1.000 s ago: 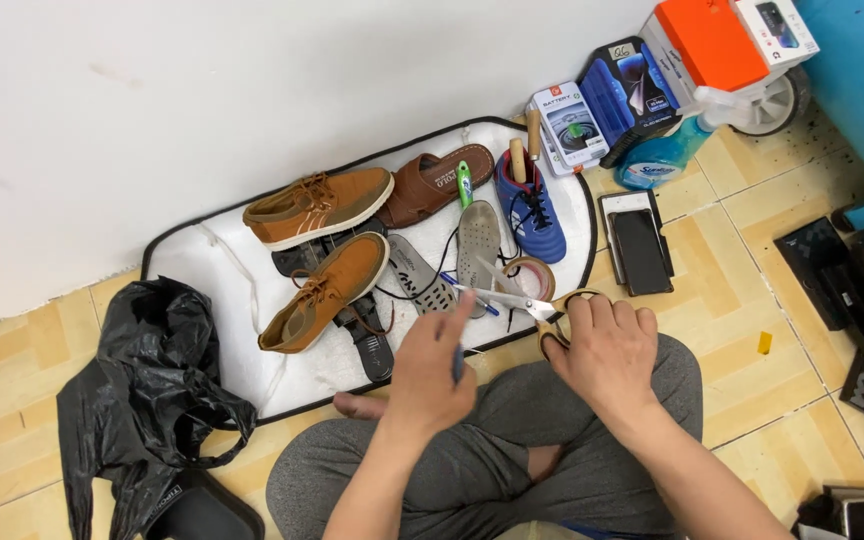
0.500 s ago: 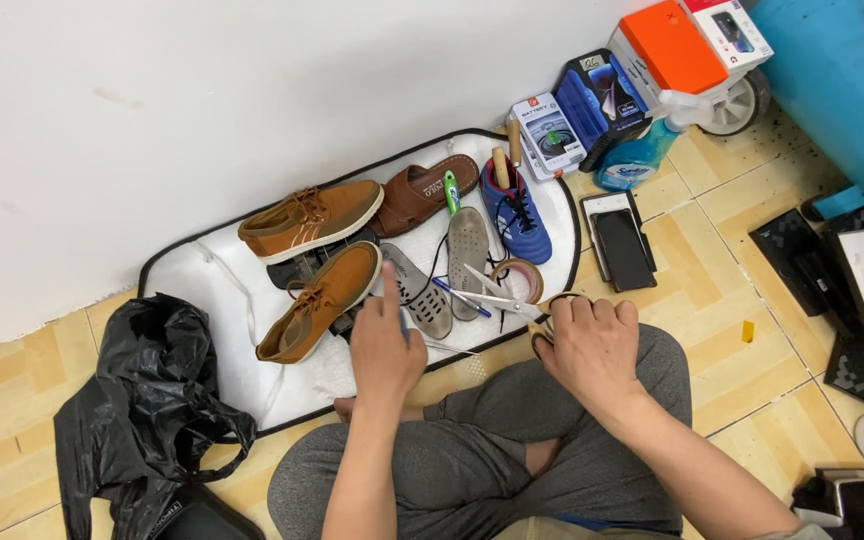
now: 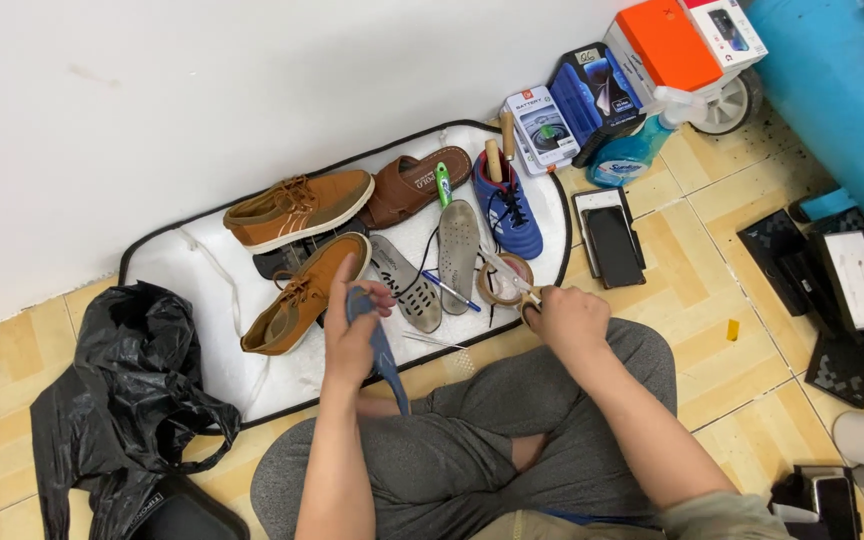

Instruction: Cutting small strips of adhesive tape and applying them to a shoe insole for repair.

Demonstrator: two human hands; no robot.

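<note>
Small boxes (image 3: 592, 95) lean by the wall, blue, black and white. An orange box (image 3: 667, 42) sits beside them. A dark phone screen (image 3: 614, 245) lies flat on the floor.

Tan shoes (image 3: 302, 205), blue shoe (image 3: 508, 208), white mat (image 3: 177, 270).

We see a plain white wall (image 3: 202, 90) along the top, w/ a few faint scuffs. Floor (image 3: 712, 330) is tan & yellow patterned tile, dark grout lines. A white mat w/ black edging (image 3: 182, 270) lies against the wall base. Left, a crumpled black plastic bag (image 3: 122, 400) sits on the tile. Top right, a big blue drum (image 3: 842, 90) beside stacked boxes, one orange (image 3: 667, 40). Light is even, soft, no hard shadows.
</note>
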